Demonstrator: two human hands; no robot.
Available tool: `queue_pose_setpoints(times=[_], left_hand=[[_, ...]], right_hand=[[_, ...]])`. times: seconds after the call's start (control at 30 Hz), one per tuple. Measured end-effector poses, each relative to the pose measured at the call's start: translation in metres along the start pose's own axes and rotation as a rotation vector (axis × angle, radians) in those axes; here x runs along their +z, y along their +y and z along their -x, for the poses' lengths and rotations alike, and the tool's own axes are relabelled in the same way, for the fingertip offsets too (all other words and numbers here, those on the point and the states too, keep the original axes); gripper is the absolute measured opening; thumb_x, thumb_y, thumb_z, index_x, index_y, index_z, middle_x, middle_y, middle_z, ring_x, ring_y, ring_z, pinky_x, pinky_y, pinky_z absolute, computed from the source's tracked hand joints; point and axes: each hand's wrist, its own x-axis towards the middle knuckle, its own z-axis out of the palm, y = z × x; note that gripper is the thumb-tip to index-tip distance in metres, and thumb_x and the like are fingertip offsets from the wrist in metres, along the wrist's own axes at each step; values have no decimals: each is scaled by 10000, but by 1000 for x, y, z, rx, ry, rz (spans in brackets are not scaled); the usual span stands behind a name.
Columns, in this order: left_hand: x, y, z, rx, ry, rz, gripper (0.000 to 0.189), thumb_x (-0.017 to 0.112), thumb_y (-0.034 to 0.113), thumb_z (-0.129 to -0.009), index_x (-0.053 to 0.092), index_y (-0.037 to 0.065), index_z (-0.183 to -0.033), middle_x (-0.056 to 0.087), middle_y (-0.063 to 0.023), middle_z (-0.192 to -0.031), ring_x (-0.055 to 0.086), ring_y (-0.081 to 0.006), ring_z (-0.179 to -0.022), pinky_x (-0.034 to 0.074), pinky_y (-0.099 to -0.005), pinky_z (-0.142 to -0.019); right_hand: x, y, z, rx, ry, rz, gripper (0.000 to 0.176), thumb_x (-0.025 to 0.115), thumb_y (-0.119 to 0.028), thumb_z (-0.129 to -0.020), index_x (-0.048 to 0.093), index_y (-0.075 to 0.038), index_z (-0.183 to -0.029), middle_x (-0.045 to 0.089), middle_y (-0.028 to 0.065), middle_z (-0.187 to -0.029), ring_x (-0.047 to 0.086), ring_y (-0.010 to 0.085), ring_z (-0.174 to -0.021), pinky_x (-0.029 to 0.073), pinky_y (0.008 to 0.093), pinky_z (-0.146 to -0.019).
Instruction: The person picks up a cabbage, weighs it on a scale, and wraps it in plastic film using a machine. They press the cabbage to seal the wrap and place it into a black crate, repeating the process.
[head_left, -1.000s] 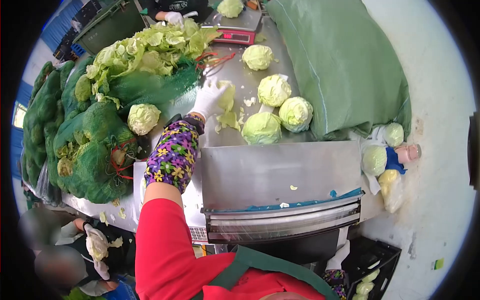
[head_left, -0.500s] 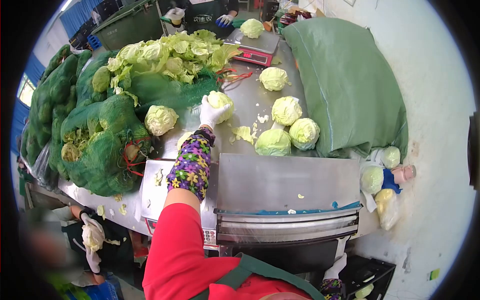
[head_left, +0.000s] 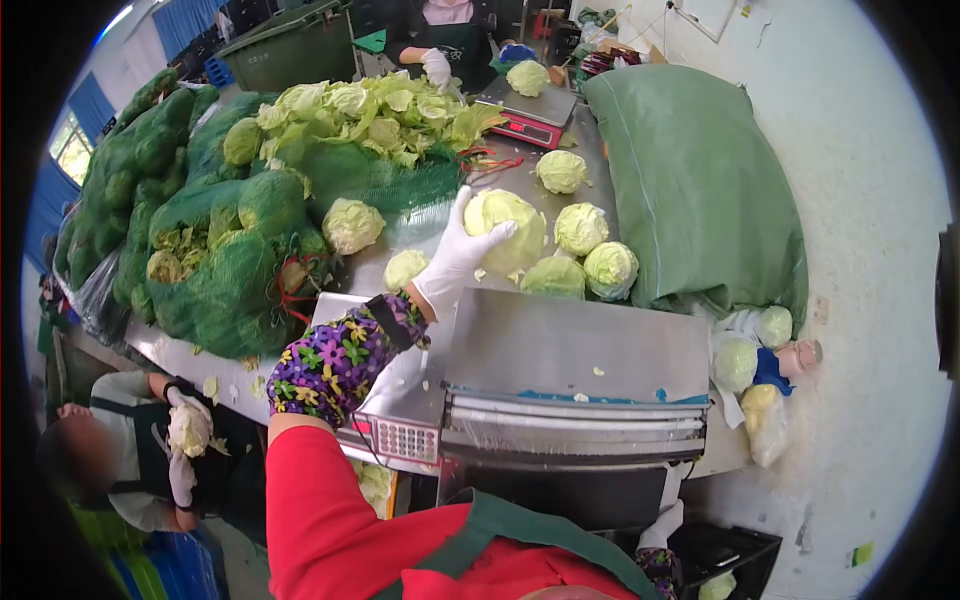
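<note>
My left hand (head_left: pixel 468 246), in a white glove, is wrapped round a pale green cabbage (head_left: pixel 507 232) held above the metal table, beyond the wrapping machine (head_left: pixel 580 350). Right behind it lie several cabbages, among them one at the table's middle (head_left: pixel 580 229) and one beside the green sack (head_left: pixel 610 270). My right hand (head_left: pixel 664 524), gloved too, is low at the right by the machine's side; its fingers are hidden or too small to make out. To the left of the held cabbage, a smaller one (head_left: pixel 405 269) rests near the scale with a keypad (head_left: pixel 395 440).
Green net bags of cabbages (head_left: pixel 230 260) and a leaf pile (head_left: pixel 370 110) stand at the left. A full green sack (head_left: pixel 700 190) is at the right. Across the table a co-worker stands by a red scale (head_left: pixel 530 128); another co-worker at lower left holds a cabbage (head_left: pixel 188 430).
My left hand has brought the cabbage nearer and to the right, over the machine's far edge. The view has shifted a little. The far co-worker's gloved hand has moved towards the leaf pile.
</note>
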Motion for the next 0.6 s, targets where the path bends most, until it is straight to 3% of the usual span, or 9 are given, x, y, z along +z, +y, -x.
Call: queue_pose_setpoints(times=[0.07, 0.13, 0.2, 0.3, 0.4, 0.47, 0.5, 0.53, 0.6], left_hand=[[22, 20, 41, -98, 14, 37, 1082, 845, 287, -751, 121, 14, -1508, 459, -145, -1358, 502, -253, -1218, 487, -394, -957], [43, 30, 74, -415, 25, 185, 1018, 829, 348, -760, 186, 99, -1509, 470, -124, -1339, 517, -277, -1189, 516, -485, -876], [64, 33, 101, -463, 28, 150, 970, 820, 393, -757, 237, 162, -1497, 482, -111, -1321, 535, -295, -1156, 527, -539, -792], [90, 33, 128, -600, -4, 175, 952, 821, 382, -757, 251, 171, -1489, 479, -103, -1328, 542, -292, -1147, 521, -553, -787], [99, 18, 141, -617, -85, 221, 895, 822, 377, -759, 305, 106, -1438, 487, -115, -1303, 551, -269, -1131, 520, -493, -846], [95, -32, 137, -199, -1, -17, 824, 812, 360, -777, 343, 37, -1372, 492, -134, -1284, 547, -244, -1136, 509, -403, -903], [105, -4, 151, -289, 2, 86, 862, 813, 360, -779, 312, -10, -1376, 489, -159, -1288, 536, -232, -1152, 490, -333, -938], [97, -9, 149, -323, -146, 121, 942, 801, 385, -790, 237, -1, -1438, 468, -172, -1326, 514, -233, -1187, 475, -352, -963], [102, 11, 164, -632, -276, 324, 804, 719, 377, -873, 263, 31, -1439, 464, -145, -1335, 508, -231, -1210, 477, -413, -981]], right_hand=[[2, -9, 3, -138, 64, 272, 325, 451, -263, -953, 646, -30, -1068, 626, 73, -1047, 569, 207, -983, 462, 337, -867], [29, -74, 40, -525, 163, 459, 260, 473, -161, -958, 633, 18, -1056, 630, 112, -1045, 575, 235, -1005, 449, 355, -914], [50, -135, 66, -782, 152, 546, 201, 518, -85, -942, 626, 49, -1047, 621, 152, -1063, 574, 271, -1018, 433, 367, -944], [89, -213, 99, -899, -112, 466, 174, 509, -53, -934, 628, 24, -1035, 618, 146, -1064, 575, 274, -1032, 432, 365, -950], [132, -254, 117, -1112, -378, 459, 141, 545, -22, -895, 633, 2, -1004, 623, 138, -1042, 582, 265, -1043, 440, 363, -934], [154, -270, 120, -1198, -546, 447, 134, 574, -13, -861, 642, -26, -976, 633, 128, -1014, 592, 271, -1029, 452, 361, -913], [162, -279, 123, -1205, -618, 479, 133, 576, -20, -856, 646, -35, -969, 637, 121, -1005, 595, 279, -1018, 457, 359, -908], [171, -288, 124, -1210, -693, 508, 133, 579, -27, -851, 651, -44, -961, 640, 114, -996, 598, 287, -1007, 462, 358, -903], [188, -294, 111, -1296, -828, 527, 144, 581, -59, -854, 659, -62, -975, 645, 109, -991, 598, 304, -996, 469, 371, -895]])
